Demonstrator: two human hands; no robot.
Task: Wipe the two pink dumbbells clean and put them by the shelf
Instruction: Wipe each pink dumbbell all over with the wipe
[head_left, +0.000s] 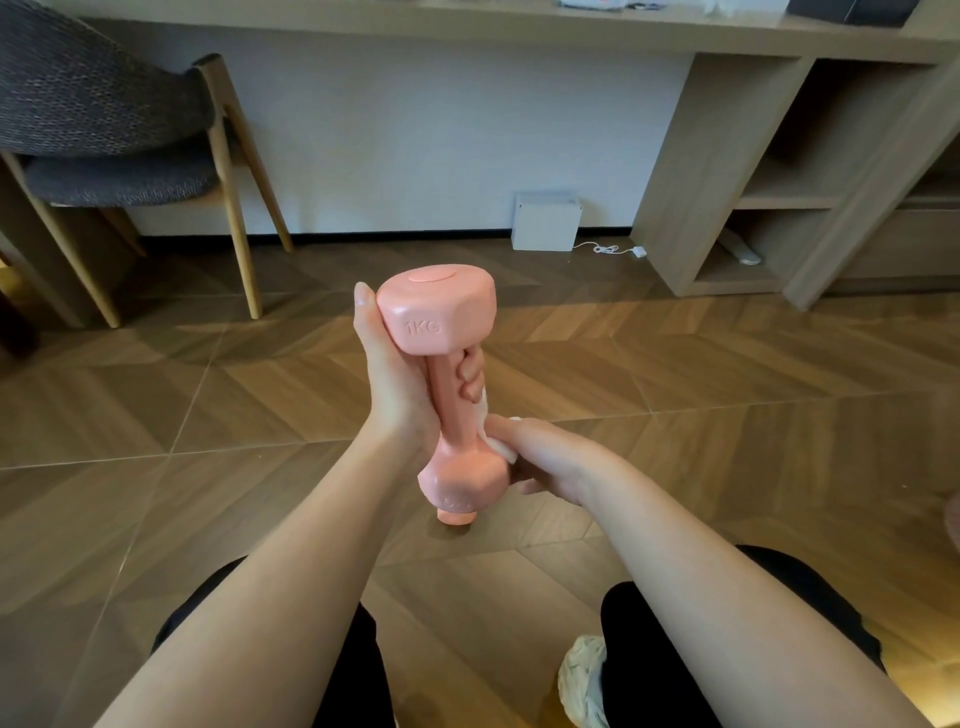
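Wiping is under way: the left hand (400, 374) grips a pink dumbbell (439, 312) by its handle, upright above the floor. The right hand (545, 457) presses a white wipe (503, 451) to its lower end. Next, probably, the wipe needs working upward, with the grip shifted to bare the handle. The shelf (753, 182) waits far right.

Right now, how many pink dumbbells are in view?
1 clearly: dumbbell upright in the left hand, right hand pressing a cloth to it. A pink bit beneath may be another.

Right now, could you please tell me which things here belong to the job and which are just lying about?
Job: pink dumbbell, white wipe, left hand, right hand, shelf.
Lying about: chair, white box, cable, crumpled cloth.
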